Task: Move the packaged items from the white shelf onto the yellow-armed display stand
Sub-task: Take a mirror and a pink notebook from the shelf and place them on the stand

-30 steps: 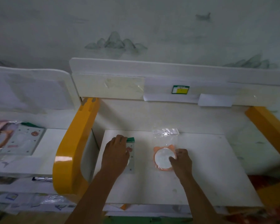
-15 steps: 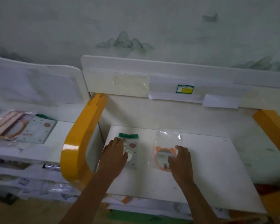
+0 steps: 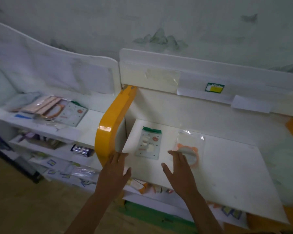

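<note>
both hands flat and empty over the stand, two packets laid down

nearest the camera, the left hand (image 3: 114, 173) is held flat at the front left corner of the white platform of the yellow-armed display stand (image 3: 227, 168), its fingers (image 3: 119, 157) straight and slightly spread, holding nothing; their tips overlap the lower end of the glossy yellow curved side arm (image 3: 112, 122), though contact cannot be told. the right hand (image 3: 179, 171) is spread flat over the front middle of the platform, fingers straight and apart, thumb out to the left, also holding nothing; its fingertips lie just beside the near edge of the clear plastic bag with a round orange-rimmed bear-eared mirror (image 3: 189, 149), and whether they touch is unclear

just beyond the left hand, well apart from it, the pale grey-green flat card packet with a green top strip and a red dot (image 3: 149, 143) lies flat on the platform, with the mirror bag to its right, the two apart

further left, past the yellow arm, the white shelf (image 3: 90, 122) carries a pile of packaged items: a second grey-green card packet with a red dot (image 3: 71, 114) lying partly over another orange-rimmed mirror in clear plastic (image 3: 55, 110), and pinkish striped packs (image 3: 41, 104) behind them

at the back, a small green and yellow price label (image 3: 215, 87) sits on the stand's white upper rail
</note>
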The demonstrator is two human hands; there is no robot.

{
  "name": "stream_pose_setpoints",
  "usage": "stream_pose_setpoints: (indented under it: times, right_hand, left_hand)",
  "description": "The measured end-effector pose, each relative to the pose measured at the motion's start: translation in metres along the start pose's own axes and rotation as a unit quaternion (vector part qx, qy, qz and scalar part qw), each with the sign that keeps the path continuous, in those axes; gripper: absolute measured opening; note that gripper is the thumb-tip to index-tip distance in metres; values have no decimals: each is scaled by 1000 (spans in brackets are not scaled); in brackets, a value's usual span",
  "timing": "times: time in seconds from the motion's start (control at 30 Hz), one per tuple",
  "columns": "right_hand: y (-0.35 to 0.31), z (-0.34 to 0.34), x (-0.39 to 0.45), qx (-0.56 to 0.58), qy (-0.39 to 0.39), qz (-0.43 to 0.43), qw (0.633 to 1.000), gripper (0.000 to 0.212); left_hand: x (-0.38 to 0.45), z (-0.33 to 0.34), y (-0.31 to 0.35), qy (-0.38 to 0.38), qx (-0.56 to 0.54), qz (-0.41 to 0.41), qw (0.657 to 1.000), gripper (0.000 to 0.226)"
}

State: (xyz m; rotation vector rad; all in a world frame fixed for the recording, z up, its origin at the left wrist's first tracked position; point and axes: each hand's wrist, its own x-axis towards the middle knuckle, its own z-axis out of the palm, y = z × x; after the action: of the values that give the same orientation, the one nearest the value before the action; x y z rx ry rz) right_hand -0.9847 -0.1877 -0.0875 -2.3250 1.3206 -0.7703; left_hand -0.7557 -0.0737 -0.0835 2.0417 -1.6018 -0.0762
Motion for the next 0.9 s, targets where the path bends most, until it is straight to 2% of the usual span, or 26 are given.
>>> stream_pose_setpoints:
  times: [0.17, 0.37, 0.47, 0.6, 0.9]
  right_hand:
    - [-44, 22, -8, 24, -36, 5, 999, 49]
    - [-122, 67, -24, 112, -59, 41, 991, 48]
    - [-173, 91, -37, 157, -78, 40, 984, 44]
    - [-220, 128, -44, 177, -119, 33, 976, 44]
    - [-289, 187, -21, 210, -148, 28, 966, 40]
  left_hand:
    - [-25, -29, -23, -19, -33, -19, 999, 41]
    - [-66, -75, -90, 0, -187, -77, 979, 48]
    - [-86, -99, -133, 15, -233, -106, 967, 44]
    - [-112, -119, -186, 33, -273, -151, 950, 41]
    - [-126, -160, -272, 86, -301, -196, 929, 35]
